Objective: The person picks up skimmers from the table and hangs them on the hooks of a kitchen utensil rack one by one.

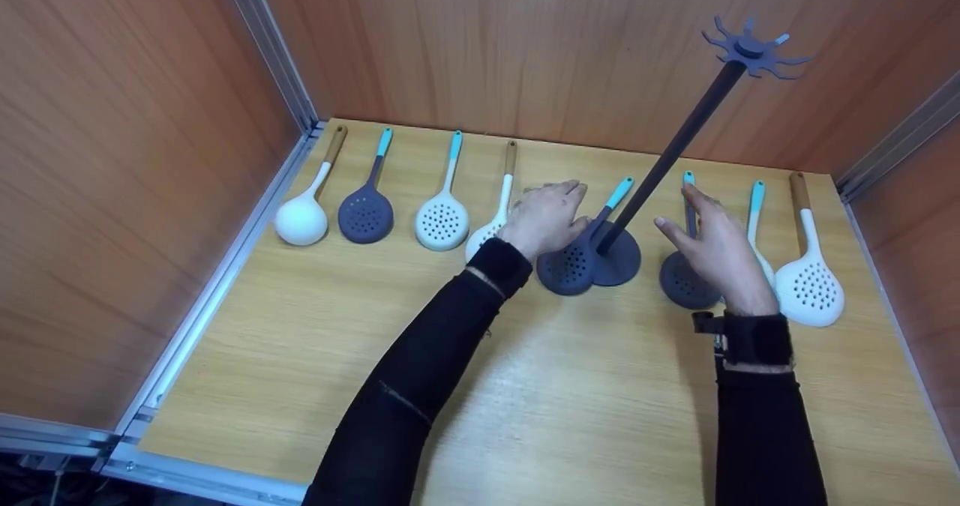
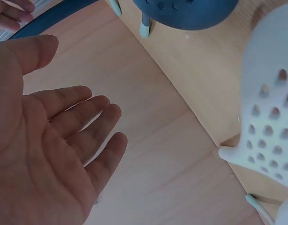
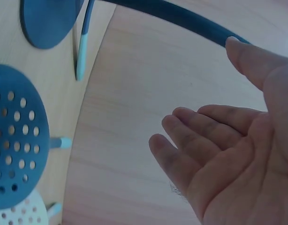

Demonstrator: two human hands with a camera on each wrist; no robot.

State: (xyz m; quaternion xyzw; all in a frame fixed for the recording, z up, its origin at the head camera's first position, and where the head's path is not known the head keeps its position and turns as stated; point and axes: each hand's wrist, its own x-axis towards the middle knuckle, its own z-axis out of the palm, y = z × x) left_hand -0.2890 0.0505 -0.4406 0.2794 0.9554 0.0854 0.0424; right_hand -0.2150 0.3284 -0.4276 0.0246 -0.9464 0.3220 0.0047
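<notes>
My left hand (image 1: 546, 217) is held out with straight fingers above the table, holding nothing; the wrist partly covers a white skimmer with a brown handle (image 1: 509, 160). Close to that hand, a dark skimmer (image 1: 568, 267) with a turquoise handle lies against the round base of a dark utensil stand (image 1: 686, 135). Right of the stand hovers my right hand (image 1: 724, 255), empty, its thumb spread from relaxed fingers. Beneath it lie another dark skimmer (image 1: 684, 281) and a white utensil with a turquoise handle (image 1: 757, 199), both partly hidden. In both wrist views the palms are bare.
Toward the left lie a white ladle (image 1: 301, 220), a dark skimmer (image 1: 365, 214) and a white skimmer (image 1: 442, 221). At the far right is a white slotted utensil (image 1: 810, 288) with a brown handle. Hooks (image 1: 750, 47) top the tall stand. Wooden panels (image 1: 525, 49) enclose the table (image 1: 300, 386).
</notes>
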